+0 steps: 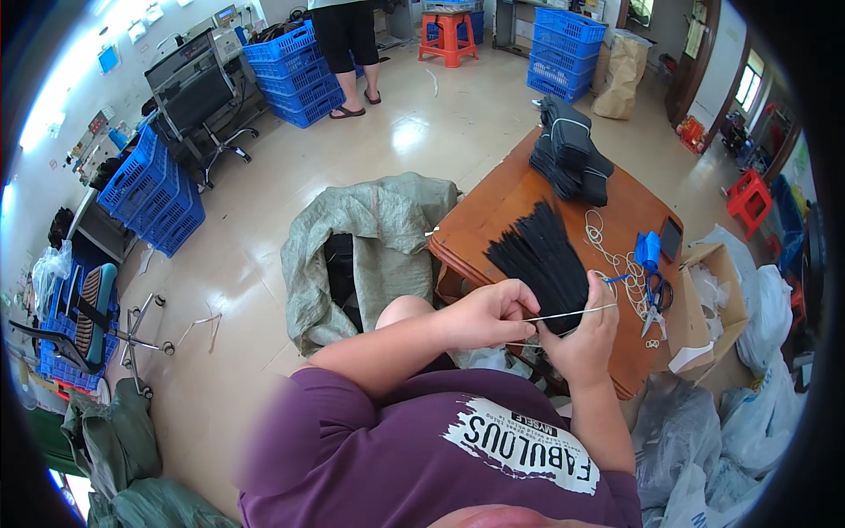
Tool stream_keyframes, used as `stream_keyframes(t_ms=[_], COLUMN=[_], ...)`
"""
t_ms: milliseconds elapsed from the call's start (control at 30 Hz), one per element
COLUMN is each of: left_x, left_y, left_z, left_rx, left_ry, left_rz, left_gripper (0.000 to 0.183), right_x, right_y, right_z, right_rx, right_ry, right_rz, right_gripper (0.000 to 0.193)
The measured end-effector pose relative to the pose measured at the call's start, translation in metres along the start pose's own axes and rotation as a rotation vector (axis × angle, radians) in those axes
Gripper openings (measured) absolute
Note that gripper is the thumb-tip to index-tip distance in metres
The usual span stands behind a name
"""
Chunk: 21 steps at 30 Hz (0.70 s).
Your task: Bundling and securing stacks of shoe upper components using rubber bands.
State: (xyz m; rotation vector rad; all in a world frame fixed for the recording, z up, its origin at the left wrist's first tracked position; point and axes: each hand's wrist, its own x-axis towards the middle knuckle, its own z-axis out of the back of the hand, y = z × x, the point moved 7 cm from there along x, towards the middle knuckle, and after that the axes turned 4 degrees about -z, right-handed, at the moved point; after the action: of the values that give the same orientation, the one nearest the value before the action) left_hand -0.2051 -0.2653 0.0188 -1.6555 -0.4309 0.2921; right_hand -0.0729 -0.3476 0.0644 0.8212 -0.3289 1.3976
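Observation:
A bundle of flat black strips (pixel 539 251) lies over the near part of the brown wooden table (pixel 475 207), its far ends fanned out. My right hand (pixel 585 339) is closed round the bundle's near end. A thin whitish string (pixel 576 311) crosses the bundle there and runs over my right fingers. My left hand (pixel 495 315), just left of the bundle, pinches the string between thumb and fingers. Part of the bundle's near end is hidden by my hands. Loose string (pixel 627 275) lies tangled on the table to the right.
Scissors (pixel 657 297), a blue roll (pixel 648 251), a phone (pixel 671 238) and stacked black bundles (pixel 570 150) rest on the table. An open carton (pixel 717 308) and plastic bags stand at right. Left of the table sits a green woven sack (pixel 378 220). A person stands near blue crates (pixel 299 79).

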Motion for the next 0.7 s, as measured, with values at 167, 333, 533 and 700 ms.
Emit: stream_keyframes(t_ms=[167, 333, 533, 700], left_x=[-0.004, -0.006, 0.007, 0.011], left_y=[-0.014, -0.036, -0.003, 0.057], left_z=[0.017, 0.061, 0.106, 0.119], left_rx=[0.579, 0.593, 0.020, -0.218], left_ry=[0.094, -0.253, -0.562, -0.492], left_rz=[0.037, -0.198, 0.142, 0.286], left_gripper=[0.013, 0.009, 0.009, 0.007], right_x=[-0.008, -0.013, -0.019, -0.019], right_y=[-0.003, 0.015, 0.036, 0.038], right_z=[0.010, 0.005, 0.005, 0.018], right_rx=[-0.074, 0.040, 0.212, 0.165], right_ry=[0.021, 0.208, 0.328, 0.200], right_rz=[0.022, 0.040, 0.136, 0.220], right_gripper=[0.093, 0.087, 0.084, 0.082])
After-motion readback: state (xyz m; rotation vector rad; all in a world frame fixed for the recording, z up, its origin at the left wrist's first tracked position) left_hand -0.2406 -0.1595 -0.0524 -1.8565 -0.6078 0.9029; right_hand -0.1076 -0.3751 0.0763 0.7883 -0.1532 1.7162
